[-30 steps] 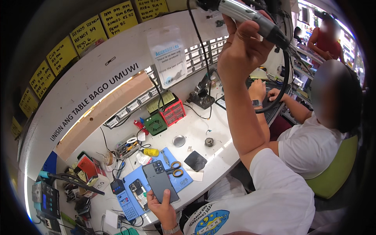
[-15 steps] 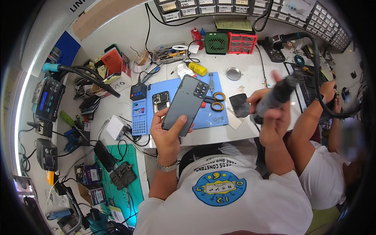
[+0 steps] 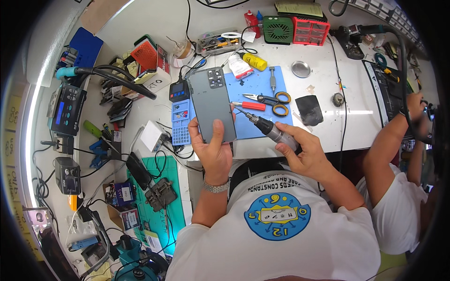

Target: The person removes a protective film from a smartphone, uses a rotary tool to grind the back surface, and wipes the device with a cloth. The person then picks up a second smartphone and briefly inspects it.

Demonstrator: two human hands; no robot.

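Observation:
My left hand (image 3: 213,152) grips a grey smartphone (image 3: 211,105) by its lower end, thumb across the back, camera lenses at the far end. My right hand (image 3: 304,147) is closed round a dark grey rotary tool (image 3: 277,132). Its thin bit points left, close to the phone's right edge; I cannot tell whether they touch. Beneath lies a blue work mat (image 3: 248,129). On it are scissors (image 3: 268,99) with dark yellow-brown finger loops, a red-handled tool (image 3: 253,106) and a grey screwdriver (image 3: 272,80).
A blue compartment tray (image 3: 180,126) stands left of the phone. Farther back are a yellow bottle (image 3: 254,61), a green fan-like box (image 3: 277,30) and a red drawer box (image 3: 310,32). A round metal dish (image 3: 300,69) and a black square sheet (image 3: 310,110) lie right. A co-worker's arm (image 3: 382,136) is at right.
My right hand has brought the rotary tool left and turned its bit toward the phone. The phone has swung more upright. The whole view has shifted slightly.

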